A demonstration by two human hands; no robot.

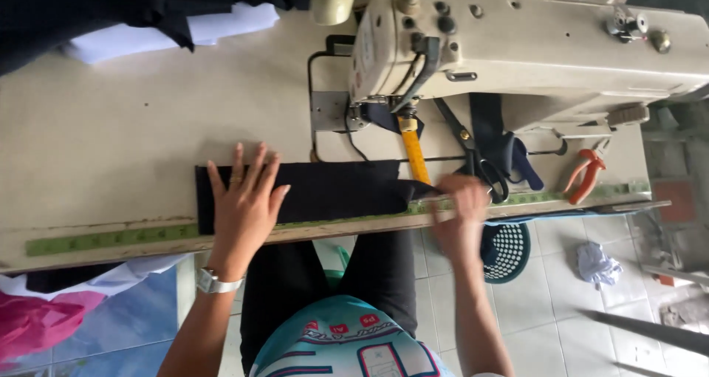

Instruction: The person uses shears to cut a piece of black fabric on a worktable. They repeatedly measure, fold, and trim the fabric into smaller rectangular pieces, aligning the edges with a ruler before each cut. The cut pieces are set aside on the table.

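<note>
While lying flat along the table's front edge (111, 253) with long axis left to right toward the sewing machine (517, 45): dark fabric strip (332, 189), pinned under left hand (244, 200), fingers spread; right hand (461, 207) blurred at its right end, grip unclear.

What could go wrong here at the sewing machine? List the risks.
1. The right hand pulls the dark fabric strip close beside the black scissors; it might snag or knock them.
2. The left hand pins only the strip's far end, so the middle could shift off line along the green ruler at the table's edge.
</note>
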